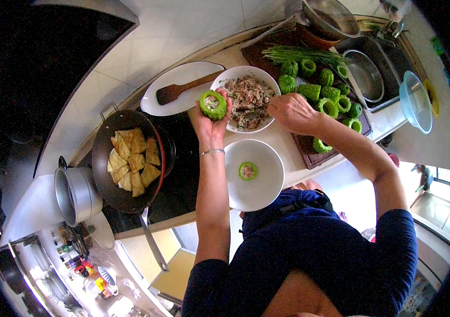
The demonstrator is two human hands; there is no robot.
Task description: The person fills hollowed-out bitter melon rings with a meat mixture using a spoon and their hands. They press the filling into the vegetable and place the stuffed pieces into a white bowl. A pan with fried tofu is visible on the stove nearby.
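My left hand (210, 126) holds a hollowed green bitter melon section (214, 106) with its open end up and pale filling inside. Just right of it stands a white bowl (216, 81) of minced meat filling (245, 89) flecked with green. The fingers of my right hand (294, 114) are pinched together at that bowl's right rim, on a utensil that looks like a spoon (252, 114), its end sunk in the filling. Closer to my body, a second white bowl (264, 186) contains one stuffed melon ring (247, 171).
Hollow melon pieces (330, 94) and thin green stalks (304, 54) lie on a dark cutting board (312, 159). Left stand a wok (108, 194) of browned wedges (135, 161) and a metal pot (82, 194). A wooden spatula (173, 92) rests on a white plate (151, 93). A sink (391, 59) is far right.
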